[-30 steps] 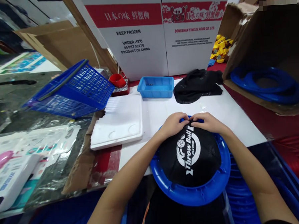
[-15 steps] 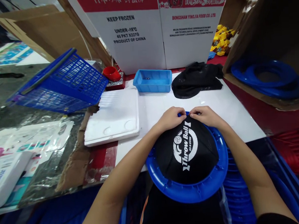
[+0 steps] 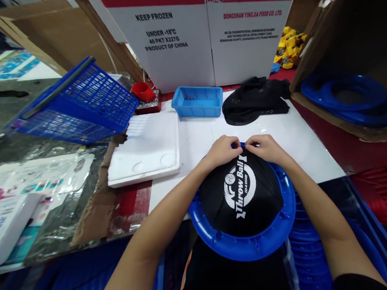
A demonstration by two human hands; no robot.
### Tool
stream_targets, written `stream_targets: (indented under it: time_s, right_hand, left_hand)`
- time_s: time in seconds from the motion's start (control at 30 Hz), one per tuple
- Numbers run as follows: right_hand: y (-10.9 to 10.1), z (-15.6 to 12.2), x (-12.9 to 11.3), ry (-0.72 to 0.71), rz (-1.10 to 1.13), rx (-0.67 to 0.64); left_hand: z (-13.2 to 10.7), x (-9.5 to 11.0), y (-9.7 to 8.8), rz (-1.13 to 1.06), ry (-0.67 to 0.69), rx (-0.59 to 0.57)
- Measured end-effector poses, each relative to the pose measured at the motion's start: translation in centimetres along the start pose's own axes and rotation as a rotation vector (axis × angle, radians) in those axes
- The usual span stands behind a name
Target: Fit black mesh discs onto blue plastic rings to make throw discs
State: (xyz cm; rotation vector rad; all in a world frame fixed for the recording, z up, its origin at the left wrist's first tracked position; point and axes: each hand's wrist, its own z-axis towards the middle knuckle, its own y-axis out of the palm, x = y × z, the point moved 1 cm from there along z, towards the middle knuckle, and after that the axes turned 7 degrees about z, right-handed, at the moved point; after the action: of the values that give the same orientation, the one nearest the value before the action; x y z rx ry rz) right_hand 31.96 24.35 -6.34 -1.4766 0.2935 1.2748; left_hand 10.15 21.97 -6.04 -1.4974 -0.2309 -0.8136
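Observation:
A blue plastic ring [image 3: 244, 248] rests tilted against my lap and the table edge. Across its opening lies black mesh fabric [image 3: 212, 204] printed with a white "Throw Ball" logo. At the ring's far side, my left hand [image 3: 225, 151] pinches the fabric's edge with thumb and fingers. Close beside it, my right hand [image 3: 265, 149] is also closed on the fabric edge, the fingertips almost meeting. The fingers hide the exact spot where fabric and rim join.
Beyond my hands stand a light-blue tray [image 3: 198, 102] and a heap of black mesh fabric [image 3: 256, 100]. On the left are a white foam block [image 3: 148, 147] and a tilted blue basket [image 3: 77, 103]. A cardboard box at right holds blue rings [image 3: 349, 95].
The view has shifted slightly, so the background sits a little higher. Both hands keep pinching the fabric at the ring's far side, with only tiny finger movement.

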Motion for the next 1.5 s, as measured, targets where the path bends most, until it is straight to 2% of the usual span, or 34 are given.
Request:
stream_targets:
  time_s: [0.17, 0.33, 0.4, 0.5, 0.63, 0.73, 0.87, 0.97, 1.03, 1.13, 1.3, 1.4, 1.5]
  right_hand:
    - [0.4, -0.2, -0.2, -0.019, -0.003, 0.040]
    - [0.1, -0.2, -0.1, -0.030, -0.026, 0.031]
    - [-0.1, -0.6, 0.1, -0.041, -0.035, 0.026]
    - [-0.4, -1.4, 0.8, -0.038, -0.029, 0.010]
    - [-0.6, -1.2, 1.5, -0.170, -0.191, -0.050]
    - [-0.2, -0.1, 0.5, -0.276, -0.360, -0.177]
    - [1.1, 1.9, -1.0, -0.416, -0.423, -0.347]
    - [1.8, 2.8, -0.4, -0.384, -0.368, -0.385]
    - [1.7, 3.0, 0.4, -0.327, -0.270, -0.357]
    - [0.7, 2.7, 1.5, -0.238, -0.128, -0.269]
    - [-1.1, 2.7, 2.3, -0.119, -0.031, -0.177]
    - [-1.4, 2.9, 2.7, -0.109, -0.033, -0.159]
    - [-1.1, 3.0, 2.8, -0.148, -0.035, -0.143]
  left_hand:
    - [-0.1, -0.2, 0.0, -0.009, 0.015, -0.012]
    - [-0.5, -0.9, -1.4, -0.034, 0.159, -0.048]
    - [-1.2, -0.7, -2.1, 0.066, 0.231, -0.056]
    - [-2.4, -0.1, -2.5, 0.340, 0.335, -0.095]
    - [-2.7, 0.1, -2.3, 0.575, 0.429, -0.122]
    - [-2.6, -0.2, -2.3, 0.602, 0.422, -0.083]
    - [-2.6, -0.9, -2.6, 0.604, 0.442, -0.060]
    - [-2.7, -1.6, -3.0, 0.581, 0.458, -0.059]
    - [-2.9, -2.0, -3.4, 0.563, 0.465, -0.066]
    - [-3.2, -2.2, -4.3, 0.516, 0.405, -0.077]
    - [-2.9, -3.2, -5.7, 0.358, 0.168, -0.080]
    - [-2.4, -4.0, -5.7, 0.253, 0.088, -0.089]
    - [-2.2, -4.4, -5.3, 0.173, 0.100, -0.107]
